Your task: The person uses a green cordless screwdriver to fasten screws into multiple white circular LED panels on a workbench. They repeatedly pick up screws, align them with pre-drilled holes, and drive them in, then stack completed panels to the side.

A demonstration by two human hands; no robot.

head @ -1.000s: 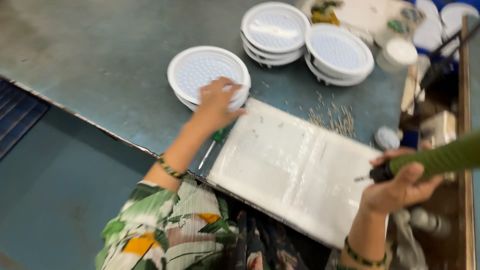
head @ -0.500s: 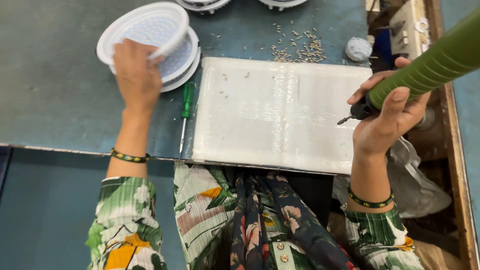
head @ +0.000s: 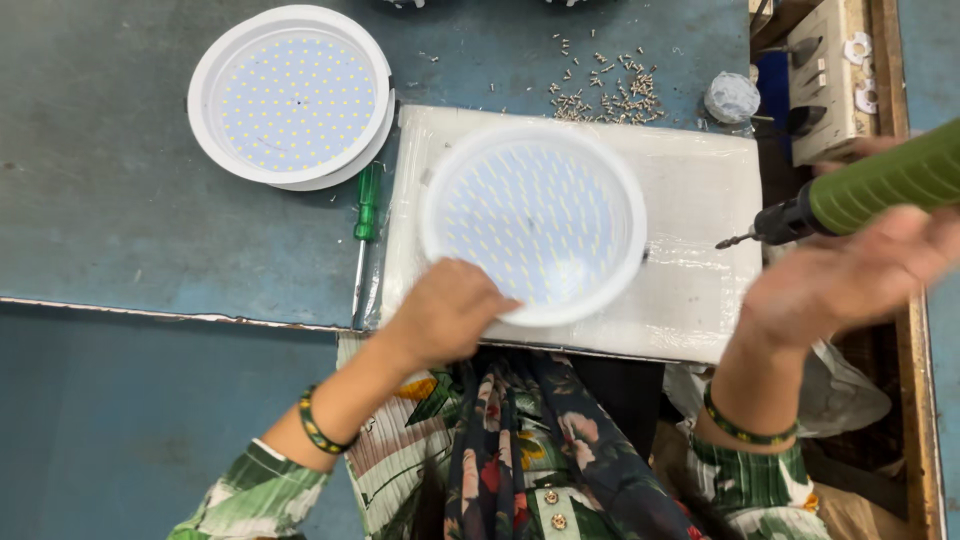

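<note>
While a blue-grey metal table (head: 120,250) carried the work, a white plastic-wrapped board (head: 700,200) lay at its near edge. The left hand (head: 445,315) gripped the near rim of a round white LED panel (head: 535,220) over the board. The right hand (head: 850,280) was closed around a green power screwdriver (head: 880,185), bit pointing left. Behind lay stacked LED panels (head: 290,95), a green hand screwdriver (head: 366,215) and loose screws (head: 605,90).

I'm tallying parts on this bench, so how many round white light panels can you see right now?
3 for sure: one in the left hand over the white board, and a stack of two at the table's upper left. More show only as slivers at the top edge.
</note>
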